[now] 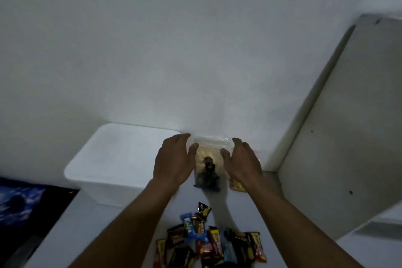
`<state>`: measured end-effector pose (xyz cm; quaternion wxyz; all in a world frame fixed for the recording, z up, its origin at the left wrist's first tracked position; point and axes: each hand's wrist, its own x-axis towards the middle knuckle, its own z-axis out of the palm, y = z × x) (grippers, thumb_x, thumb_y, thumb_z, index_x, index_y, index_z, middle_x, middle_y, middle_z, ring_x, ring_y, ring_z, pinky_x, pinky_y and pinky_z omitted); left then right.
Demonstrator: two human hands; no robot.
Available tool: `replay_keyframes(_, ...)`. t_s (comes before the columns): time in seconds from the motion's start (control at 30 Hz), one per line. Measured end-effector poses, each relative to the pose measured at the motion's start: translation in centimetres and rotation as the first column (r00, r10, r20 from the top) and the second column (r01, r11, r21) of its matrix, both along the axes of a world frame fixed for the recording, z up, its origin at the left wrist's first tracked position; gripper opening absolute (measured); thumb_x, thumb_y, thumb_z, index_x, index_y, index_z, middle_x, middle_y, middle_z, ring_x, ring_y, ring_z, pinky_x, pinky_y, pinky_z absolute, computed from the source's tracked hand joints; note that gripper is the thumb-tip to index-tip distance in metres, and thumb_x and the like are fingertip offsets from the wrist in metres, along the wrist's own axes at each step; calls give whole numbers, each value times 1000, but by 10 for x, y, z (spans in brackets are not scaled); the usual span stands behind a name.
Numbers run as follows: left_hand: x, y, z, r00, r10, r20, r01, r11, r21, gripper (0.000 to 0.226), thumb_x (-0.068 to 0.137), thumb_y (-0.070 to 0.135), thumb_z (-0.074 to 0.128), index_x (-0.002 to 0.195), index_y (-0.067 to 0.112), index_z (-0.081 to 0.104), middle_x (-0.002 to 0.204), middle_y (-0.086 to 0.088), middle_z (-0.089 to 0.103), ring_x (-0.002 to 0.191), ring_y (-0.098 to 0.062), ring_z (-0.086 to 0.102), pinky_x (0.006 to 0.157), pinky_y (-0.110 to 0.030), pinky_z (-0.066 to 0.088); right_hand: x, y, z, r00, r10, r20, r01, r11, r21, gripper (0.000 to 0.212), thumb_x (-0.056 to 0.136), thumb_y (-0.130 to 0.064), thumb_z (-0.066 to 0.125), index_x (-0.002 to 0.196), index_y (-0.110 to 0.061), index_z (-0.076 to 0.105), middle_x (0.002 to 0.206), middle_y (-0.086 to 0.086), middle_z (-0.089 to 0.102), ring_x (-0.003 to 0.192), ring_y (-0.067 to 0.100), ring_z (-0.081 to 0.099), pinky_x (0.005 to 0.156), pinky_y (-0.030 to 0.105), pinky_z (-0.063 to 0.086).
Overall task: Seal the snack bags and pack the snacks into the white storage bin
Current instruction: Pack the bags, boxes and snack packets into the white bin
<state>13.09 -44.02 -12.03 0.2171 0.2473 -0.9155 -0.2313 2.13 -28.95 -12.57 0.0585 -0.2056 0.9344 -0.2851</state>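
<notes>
A clear zip snack bag [208, 160] with dark and pale snacks inside stands upright on the white table, close to the wall. My left hand [173, 160] pinches its upper left corner, thumb in front and fingers behind. At the upper right corner my right hand [243, 159] pinches it the same way. The white storage bin [87, 172] stands just left of my left hand; glare hides its inside. A second bag of yellowish snacks [238, 186] lies partly under my right wrist. A pile of several wrapped candy bars [208, 243] lies on the table between my forearms.
A white wall [195, 50] rises right behind the bag and bin. A tall grey-white panel [348, 115] stands at an angle on the right. A dark screen with a blue picture [19, 202] sits at the lower left, beyond the table edge.
</notes>
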Motion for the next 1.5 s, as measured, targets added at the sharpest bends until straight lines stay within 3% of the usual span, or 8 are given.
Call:
replay_keyframes(0.5,98,-233,-14,978,46,205,-25,994,-105,52,97,47,50,142,20,49,145,-7,51,132,-34,43,104,-44,39,86,-185,5,1000,7,12,-9,995,103,53,98,-45,49,137,-9,43,133,17,51,125,37,49,94,44,46)
replay_keyframes(0.67,106,-276,-41,936,76,343,-51,995,-81,65,93,55,50,149,24,38,154,-13,37,141,-36,31,111,-48,34,90,-213,-19,998,-38,51,24,967,255,68,95,-51,53,146,-11,33,144,17,41,134,37,41,101,44,41)
replay_keyframes(0.8,109,-291,-58,903,46,428,-87,993,78,88,88,63,55,156,21,19,159,-16,23,143,-39,25,113,-50,31,85,-216,-34,976,-170,138,125,950,286,90,85,-64,59,146,-5,31,143,19,42,130,38,46,98,44,44)
replay_keyframes(1.0,104,-294,-69,958,47,284,-143,934,329,106,81,53,73,157,11,12,155,-19,33,140,-37,36,114,-44,33,73,-213,-38,945,-237,224,182,954,240,88,72,-71,71,121,0,57,124,19,60,114,36,58,85,40,52)
replay_keyframes(1.17,101,-292,-72,971,97,220,-172,919,356,106,78,45,78,156,13,15,154,-18,35,140,-37,35,114,-45,32,72,-213,-45,914,-320,250,287,944,162,112,60,-74,77,130,8,49,129,21,57,112,36,60,76,36,52)
replay_keyframes(1.27,100,-293,-73,972,112,207,-181,915,359,107,76,43,81,156,12,17,153,-18,37,139,-37,37,113,-45,33,75,-212,-52,881,-363,303,369,929,40,131,50,-74,82,140,8,35,137,21,53,118,37,58,87,41,54)
replay_keyframes(1.4,100,-293,-71,971,133,198,-197,916,350,109,74,42,83,156,10,18,152,-18,40,138,-36,39,112,-43,34,79,-212,-53,856,-384,345,437,895,-88,126,56,-56,91,144,6,26,140,19,50,122,36,55,94,46,52)
replay_keyframes(1.5,99,-292,-70,964,137,226,-209,919,335,111,76,45,81,157,9,14,155,-18,35,142,-35,35,115,-42,31,83,-211,-54,854,-396,336,457,881,-122,122,51,-57,92,139,4,33,134,17,54,115,35,59,89,46,55)
